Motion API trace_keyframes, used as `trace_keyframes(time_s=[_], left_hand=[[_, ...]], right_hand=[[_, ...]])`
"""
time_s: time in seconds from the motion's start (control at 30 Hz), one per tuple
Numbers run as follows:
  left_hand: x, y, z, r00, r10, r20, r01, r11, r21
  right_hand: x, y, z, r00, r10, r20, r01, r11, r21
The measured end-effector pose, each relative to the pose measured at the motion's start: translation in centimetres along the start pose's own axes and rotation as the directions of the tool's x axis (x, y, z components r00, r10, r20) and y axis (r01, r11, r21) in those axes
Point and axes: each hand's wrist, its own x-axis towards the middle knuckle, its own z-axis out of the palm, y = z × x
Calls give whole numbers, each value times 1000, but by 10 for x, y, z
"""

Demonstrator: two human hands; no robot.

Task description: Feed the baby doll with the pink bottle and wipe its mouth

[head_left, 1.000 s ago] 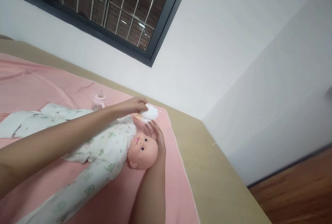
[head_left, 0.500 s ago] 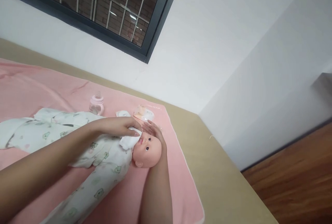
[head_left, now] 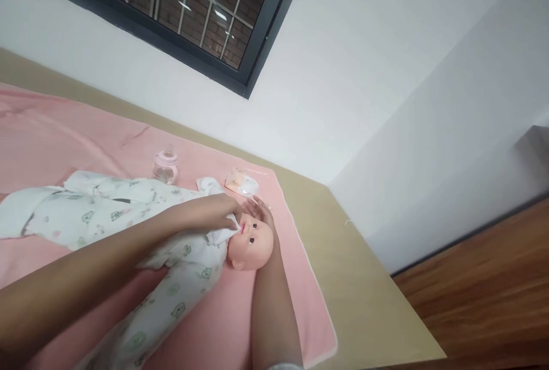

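A baby doll (head_left: 253, 247) in a white printed outfit (head_left: 98, 213) lies on its back on a pink blanket (head_left: 223, 313), head toward the right. My left hand (head_left: 218, 213) pinches a white cloth (head_left: 223, 234), whose tip touches the doll's mouth. Against the far side of the doll's head rests my right hand (head_left: 261, 210). Its fingers are stretched out and slightly apart, with the forearm running along the crown. Part of that palm is hidden behind the head.
A pink baby bottle (head_left: 166, 165) stands beyond the doll's body. Near the blanket's far edge lies a soft clear-and-orange packet (head_left: 241, 182). The tan tabletop (head_left: 343, 278) borders a white wall (head_left: 300, 135) with a barred window (head_left: 193, 10).
The view has shifted slightly, so doll and hands sit a little to the right. My left hand has turned and bunched the cloth closer at the doll's mouth. The right hand still rests against the head.
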Motion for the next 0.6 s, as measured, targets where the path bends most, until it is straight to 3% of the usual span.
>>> trace_keyframes(time_s=[0.1,0.3,0.43,0.6], left_hand=[[1,-3,4,1000,17,-18,-17,999,-40],[5,-7,10,998,30,-61,-37,993,-117],[5,-10,1,997,50,-63,-62,977,-206],[2,-12,-12,993,46,-109,-80,941,-329]], right_hand=[[-11,-6,6,994,-88,61,93,991,-92],[-21,-14,13,986,-131,108,150,968,-199],[-21,-11,11,973,-181,141,212,945,-249],[-17,-11,9,977,-164,136,200,928,-314]])
